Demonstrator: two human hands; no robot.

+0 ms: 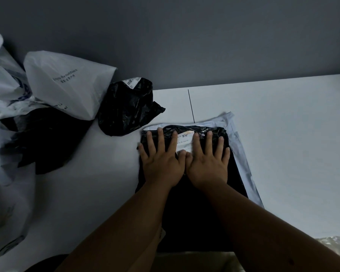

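Observation:
A flat black plastic mailer bag point(192, 209) lies on the white table point(292, 134), on top of a grey-white mailer bag point(238, 140) whose edges show at the far and right sides. A white shipping label point(185, 142) sits near the black bag's far edge. My left hand point(161, 160) and my right hand point(208, 161) lie side by side, palms down with fingers straight and spread, pressing on the black bag. Their thumbs meet over the label's near edge.
At the left stands a heap of used mailer bags: a white printed bag point(67, 83), a crumpled black bag point(126, 108) with a barcode label, another black bag point(45, 138). A grey wall point(185, 36) backs the table. Bubble wrap point(336, 246) shows at the lower right.

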